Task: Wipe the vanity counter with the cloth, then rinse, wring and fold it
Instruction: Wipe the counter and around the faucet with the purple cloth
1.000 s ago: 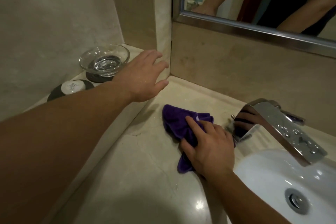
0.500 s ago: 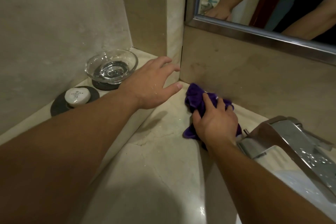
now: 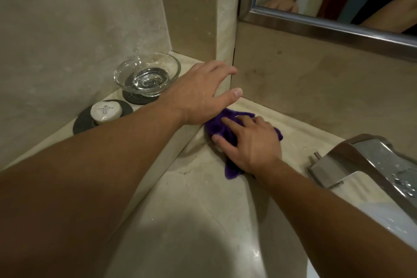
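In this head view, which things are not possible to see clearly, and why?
Head view:
1. purple cloth: mostly under the right hand; grip or flat press unclear.
2. Its left edge: behind the left hand.
3. faucet and basin: cut by the right edge.
4. Print on the soap: too small.

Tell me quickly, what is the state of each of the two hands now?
Left hand: open, holding nothing.
Right hand: open, fingers pressing the crumpled purple cloth.
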The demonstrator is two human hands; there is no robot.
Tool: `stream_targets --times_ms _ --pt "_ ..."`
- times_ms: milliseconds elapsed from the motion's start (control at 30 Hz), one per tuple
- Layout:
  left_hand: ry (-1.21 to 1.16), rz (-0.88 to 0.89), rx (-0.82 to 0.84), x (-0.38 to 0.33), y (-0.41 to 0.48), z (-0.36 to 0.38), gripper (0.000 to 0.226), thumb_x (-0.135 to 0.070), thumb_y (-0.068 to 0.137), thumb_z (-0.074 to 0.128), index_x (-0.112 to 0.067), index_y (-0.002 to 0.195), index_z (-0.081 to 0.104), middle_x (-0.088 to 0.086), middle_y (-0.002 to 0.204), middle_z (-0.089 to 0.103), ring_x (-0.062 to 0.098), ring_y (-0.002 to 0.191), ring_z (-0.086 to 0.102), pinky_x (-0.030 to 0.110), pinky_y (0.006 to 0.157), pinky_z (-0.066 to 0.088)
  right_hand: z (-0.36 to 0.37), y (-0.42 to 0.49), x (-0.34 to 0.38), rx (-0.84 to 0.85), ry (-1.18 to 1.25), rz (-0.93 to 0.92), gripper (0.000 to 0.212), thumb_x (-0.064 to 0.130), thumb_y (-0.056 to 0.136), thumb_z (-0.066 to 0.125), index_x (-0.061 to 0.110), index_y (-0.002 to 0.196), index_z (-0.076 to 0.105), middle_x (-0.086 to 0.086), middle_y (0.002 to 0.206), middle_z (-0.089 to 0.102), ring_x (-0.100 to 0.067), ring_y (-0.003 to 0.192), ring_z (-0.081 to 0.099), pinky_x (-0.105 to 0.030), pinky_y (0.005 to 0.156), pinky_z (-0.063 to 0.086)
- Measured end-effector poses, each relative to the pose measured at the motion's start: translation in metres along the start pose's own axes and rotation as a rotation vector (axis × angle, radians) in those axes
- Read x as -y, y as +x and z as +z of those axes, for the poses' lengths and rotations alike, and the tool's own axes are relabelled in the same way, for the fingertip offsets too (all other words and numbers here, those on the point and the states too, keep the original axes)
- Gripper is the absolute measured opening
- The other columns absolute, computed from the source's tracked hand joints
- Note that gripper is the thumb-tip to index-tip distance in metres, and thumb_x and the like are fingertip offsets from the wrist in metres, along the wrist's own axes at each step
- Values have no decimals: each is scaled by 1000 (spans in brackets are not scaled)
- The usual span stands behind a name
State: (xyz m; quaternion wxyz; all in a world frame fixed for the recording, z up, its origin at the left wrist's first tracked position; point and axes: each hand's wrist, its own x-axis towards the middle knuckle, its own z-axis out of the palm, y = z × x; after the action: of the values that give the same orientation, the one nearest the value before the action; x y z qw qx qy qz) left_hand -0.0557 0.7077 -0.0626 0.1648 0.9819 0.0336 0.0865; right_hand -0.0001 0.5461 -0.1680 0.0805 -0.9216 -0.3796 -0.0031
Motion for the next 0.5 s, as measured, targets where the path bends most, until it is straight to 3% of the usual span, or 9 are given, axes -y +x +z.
stream_targets --times_ms 100,300,500 --pt "3 1 9 2 -1 -1 64 -64 92 35 -32 148 38 -9 153 38 17 141 33 45 112 34 -1 -25 25 34 36 -99 71 77 92 17 39 142 49 0 129 63 -25 108 54 -40 92 43" --pt "15 21 32 1 -3 1 61 -59 97 38 -30 151 34 -7 156 35 17 144 29 43 114 31 16 -94 77 52 95 -351 56 68 92 41 38 137 54 -1 124 65 -28 104 57 -46 93 47" --pt "-10 24 19 2 -3 -1 60 -57 98 40 -28 151 35 -5 156 36 19 144 30 43 115 30 8 -82 67 -78 62 -398 52 62 86 50 34 128 62 1 95 62 -20 82 55 -37 72 48"
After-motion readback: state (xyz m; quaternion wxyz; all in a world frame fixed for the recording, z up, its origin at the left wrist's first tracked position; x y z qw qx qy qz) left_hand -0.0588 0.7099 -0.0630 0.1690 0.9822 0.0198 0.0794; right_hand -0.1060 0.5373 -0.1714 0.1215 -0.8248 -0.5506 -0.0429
